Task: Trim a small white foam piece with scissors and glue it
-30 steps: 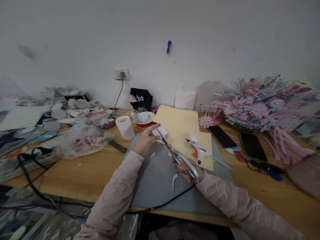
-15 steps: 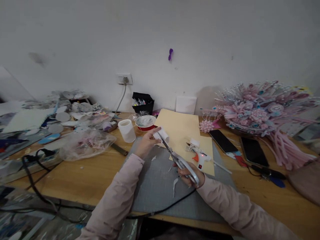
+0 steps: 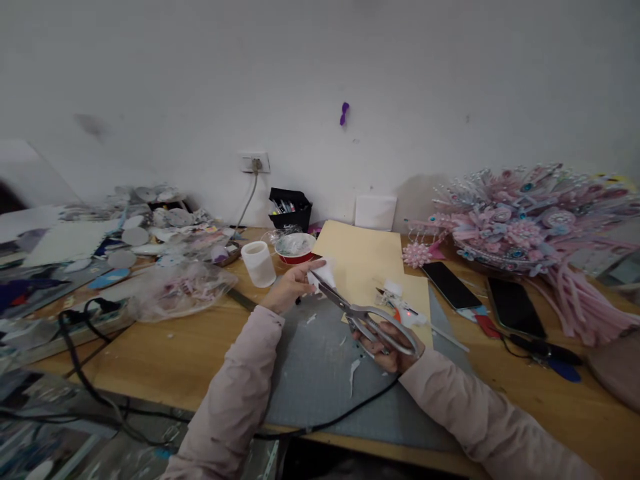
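My left hand [image 3: 293,287] pinches a small white piece [image 3: 327,272] that looks like felt or paper. Metal scissors [image 3: 357,312] are gripped by my right hand [image 3: 395,350], with fingers through the handle loops. Their blade tips meet the white piece close to my left fingertips. Both hands are above a grey cutting mat [image 3: 315,380], where thin white scraps [image 3: 354,375] lie. Just right of the scissors, a glue gun [image 3: 407,315] with a small red light rests on a yellow sheet [image 3: 360,247], partly hidden by my right hand.
A white roll [image 3: 259,263] stands left of the mat, near a red-rimmed bowl [image 3: 295,247] and a black pen box [image 3: 290,210]. Two phones [image 3: 515,307] and a pink beaded headdress [image 3: 520,227] occupy the right. A plastic bag [image 3: 180,290] and power strip [image 3: 100,320] lie left.
The scissors have turned flatter, and their handles have spread apart in my right hand. The white piece has tilted in my left hand. The whole view has shifted slightly.
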Tool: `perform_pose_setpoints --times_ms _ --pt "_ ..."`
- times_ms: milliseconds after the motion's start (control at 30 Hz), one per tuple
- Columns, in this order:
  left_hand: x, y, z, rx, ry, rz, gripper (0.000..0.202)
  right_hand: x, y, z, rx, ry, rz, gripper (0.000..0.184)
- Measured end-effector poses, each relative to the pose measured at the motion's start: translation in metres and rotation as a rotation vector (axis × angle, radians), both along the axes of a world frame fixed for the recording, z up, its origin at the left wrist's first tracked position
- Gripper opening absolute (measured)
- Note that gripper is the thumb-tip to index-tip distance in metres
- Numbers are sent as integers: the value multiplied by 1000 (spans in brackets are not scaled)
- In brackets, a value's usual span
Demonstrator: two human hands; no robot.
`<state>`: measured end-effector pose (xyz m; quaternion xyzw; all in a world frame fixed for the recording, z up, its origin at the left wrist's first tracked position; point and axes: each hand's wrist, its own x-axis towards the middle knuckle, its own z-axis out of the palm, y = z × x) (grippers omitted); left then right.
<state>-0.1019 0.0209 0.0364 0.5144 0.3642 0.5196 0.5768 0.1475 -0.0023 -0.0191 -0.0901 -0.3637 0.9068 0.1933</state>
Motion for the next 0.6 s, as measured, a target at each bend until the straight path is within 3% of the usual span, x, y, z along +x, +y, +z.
perform_pose_setpoints --times_ms 133,300,600 --pt "-7 -1 3 -15 29 -95 63 1 0 3 -54 76 87 33" --pt "-18 -3 2 -57 46 -223 65 1 -3 6 -102 66 99 35" --pt "-21 -2 2 -44 48 -199 67 3 -2 7 -77 -7 101 40"
